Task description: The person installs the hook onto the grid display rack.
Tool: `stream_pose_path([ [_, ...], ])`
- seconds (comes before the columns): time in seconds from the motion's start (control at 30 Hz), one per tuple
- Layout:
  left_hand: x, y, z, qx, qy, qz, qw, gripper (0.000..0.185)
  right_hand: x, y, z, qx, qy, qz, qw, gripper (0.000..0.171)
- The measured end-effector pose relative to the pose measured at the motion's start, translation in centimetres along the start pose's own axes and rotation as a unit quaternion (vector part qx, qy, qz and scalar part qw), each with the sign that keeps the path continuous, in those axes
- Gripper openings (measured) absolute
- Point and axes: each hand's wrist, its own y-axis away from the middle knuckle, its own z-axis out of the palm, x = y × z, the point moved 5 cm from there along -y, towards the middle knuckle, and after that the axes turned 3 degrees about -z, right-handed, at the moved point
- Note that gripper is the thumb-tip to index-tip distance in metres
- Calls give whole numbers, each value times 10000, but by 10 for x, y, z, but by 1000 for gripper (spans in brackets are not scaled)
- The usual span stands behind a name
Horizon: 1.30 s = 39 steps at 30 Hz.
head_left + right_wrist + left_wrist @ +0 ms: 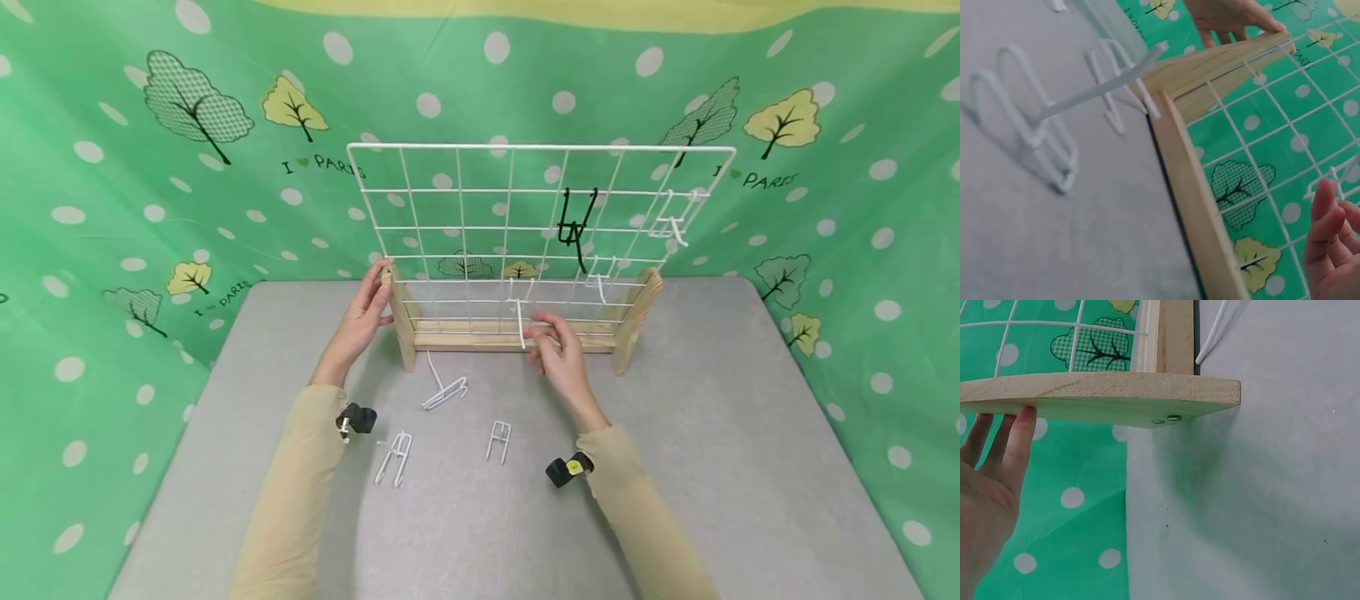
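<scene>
Green tree-print cloth backs the grey table (675, 467) in the head view: on the wire grid (465, 208), standing at the far edge, four hooks hang, among them a black hook (576, 227), while the right hand (558, 350) pinches a white hook (520, 321) on a low wire; three loose hooks (444, 392) lie mid-table, not yet hung. Left wrist view: left hand (991, 487), fingers straight, rests against the wooden foot (1104, 397). Right wrist view: right-hand fingers (1329, 231) curl by the wires, the hook itself hidden.

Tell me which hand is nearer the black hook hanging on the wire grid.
Right. The right hand sits at the grid's base almost below the black hook; the left hand rests on the far left wooden foot.
</scene>
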Motion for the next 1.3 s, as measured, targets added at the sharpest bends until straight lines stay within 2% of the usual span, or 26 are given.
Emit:
stream_pose_path([
  [0.17, 0, 1, 1, -17, 1, 78, 10000, 49, 20, 10, -5, -338, 105, 172, 9992, 28],
  [0.27, 2, 2, 1, -14, 5, 99, 10000, 48, 32, 17, -2, -992, 290, 104, 9946, 30],
  [0.33, 3, 3, 0, 3, -14, 116, 9999, 47, 32, 22, 3, -1711, 483, -103, 9840, 30],
  [0.43, 5, 4, -1, 37, -43, 132, 9999, 48, 23, 34, 11, -2846, 687, -345, 9556, 32],
  [0.5, 5, 3, -1, 54, -47, 139, 9999, 49, 23, 40, 13, -3320, 691, -379, 9400, 34],
  [0.57, 7, 3, 0, 52, -20, 149, 9999, 49, 26, 45, 14, -3590, 634, -395, 9304, 36],
  [0.67, 8, 3, 0, 62, 25, 142, 9999, 48, 37, 50, 15, -3876, 471, -507, 9192, 33],
  [0.8, 7, 3, -1, 100, 44, 112, 9999, 48, 57, 55, 17, -4143, 234, -423, 9089, 31],
  [1.0, 10, 4, 0, 43, 32, 23, 10000, 48, 73, 62, 17, -4195, 105, -131, 9076, 32],
  [1.2, 29, 12, 7, 12, -4, -32, 10000, 47, 78, 66, 16, -4198, 45, 88, 9076, 32],
  [1.3, 33, 14, 10, -1, -21, -39, 10000, 47, 75, 67, 17, -4256, -58, 198, 9047, 32],
])
